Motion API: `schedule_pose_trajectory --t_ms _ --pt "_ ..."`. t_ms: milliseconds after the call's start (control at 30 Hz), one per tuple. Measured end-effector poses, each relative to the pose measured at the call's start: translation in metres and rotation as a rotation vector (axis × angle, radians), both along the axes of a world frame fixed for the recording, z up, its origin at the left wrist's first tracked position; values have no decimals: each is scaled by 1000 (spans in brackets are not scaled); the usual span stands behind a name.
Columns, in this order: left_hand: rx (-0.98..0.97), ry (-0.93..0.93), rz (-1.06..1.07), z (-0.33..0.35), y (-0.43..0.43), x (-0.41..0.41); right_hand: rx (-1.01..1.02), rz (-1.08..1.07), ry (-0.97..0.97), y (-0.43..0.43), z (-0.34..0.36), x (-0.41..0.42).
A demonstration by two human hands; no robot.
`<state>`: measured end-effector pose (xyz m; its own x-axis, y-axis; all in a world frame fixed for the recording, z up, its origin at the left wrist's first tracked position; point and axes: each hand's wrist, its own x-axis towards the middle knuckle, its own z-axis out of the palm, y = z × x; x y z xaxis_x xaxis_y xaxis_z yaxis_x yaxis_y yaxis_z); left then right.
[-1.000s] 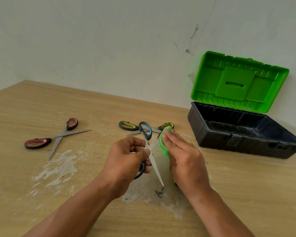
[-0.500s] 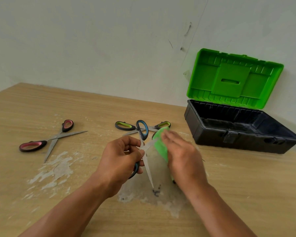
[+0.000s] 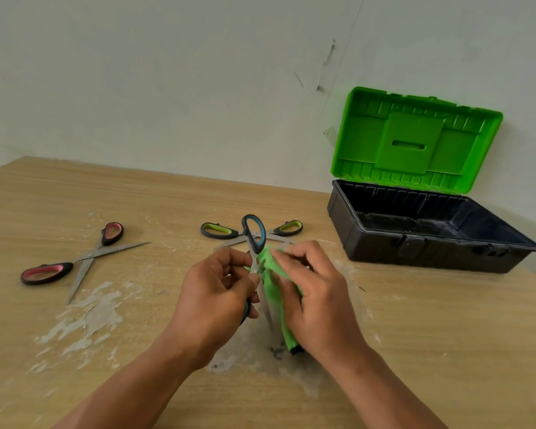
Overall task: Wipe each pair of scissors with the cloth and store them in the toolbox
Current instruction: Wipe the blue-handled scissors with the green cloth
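Note:
My left hand (image 3: 215, 300) grips the blue-handled scissors (image 3: 254, 232) near the pivot, one handle loop sticking up above my fingers. My right hand (image 3: 314, 300) holds a green cloth (image 3: 271, 275) folded against the blades, which are mostly hidden by the cloth and my fingers. Green-handled scissors (image 3: 218, 230) lie open on the table just behind my hands. Pink-handled scissors (image 3: 75, 263) lie open at the left. The toolbox (image 3: 427, 230), black with its green lid raised, stands at the right and looks empty inside.
The wooden table (image 3: 430, 320) has white dried smears at the left and under my hands. A pale wall rises right behind the table and toolbox.
My right hand has drawn the cloth in closer to the scissors' pivot, and its fingers have curled round the cloth. The free blade that pointed down is now covered.

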<state>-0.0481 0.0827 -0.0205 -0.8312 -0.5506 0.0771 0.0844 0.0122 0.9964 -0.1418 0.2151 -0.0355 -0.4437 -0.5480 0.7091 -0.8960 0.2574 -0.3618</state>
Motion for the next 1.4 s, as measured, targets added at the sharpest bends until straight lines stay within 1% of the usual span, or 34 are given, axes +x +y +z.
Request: schedule_pose_trajectory --t_ms 67,167,200,300,400,433,533,567,667,700,800,833,933,967,1067,1200,1300,1333,1400 --pt "-5 4 -7 -2 0 1 -18 -43 3 2 1 -4" --pt "-2 7 -15 -2 -1 2 65 35 55 4 -4 1" --pt "0 3 -19 -2 -1 2 62 33 54 4 -4 -2" --pt "36 10 -26 -2 -1 2 19 -38 23 4 -1 -7" --pt "66 29 -26 -1 -1 3 91 75 55 1 -4 5" --pt "63 28 -24 -1 -2 3 81 88 53 1 -5 4" --pt "62 25 -23 -3 -1 1 -55 -22 5 2 -3 -11" --pt "65 31 -27 -3 0 1 -69 -26 1 2 -3 -12" --pt "84 55 -30 -1 -1 3 -23 94 24 1 -6 2" --pt "81 57 -27 -1 -2 3 -26 100 32 1 -6 0" --pt "61 53 -25 -4 -2 2 -103 -25 17 1 -1 -13" --pt "53 56 -25 -4 -2 2 -97 -28 17 1 0 -13" --pt "42 67 -24 -3 -2 4 -35 50 59 3 -4 -5" --pt "40 63 -26 -3 -2 3 -41 40 63 4 -4 -8" --pt "39 55 -34 -5 0 1 -91 -77 37 5 -1 -17" --pt "43 63 -24 -3 -1 3 -15 34 60 3 -6 -2" --pt "34 46 -28 -5 0 1 -98 -76 19 2 -2 -16" --pt "33 47 -28 -5 0 1 -99 -83 6 2 -1 -16" --pt "42 57 -22 -4 0 2 -34 13 26 1 -2 -6"
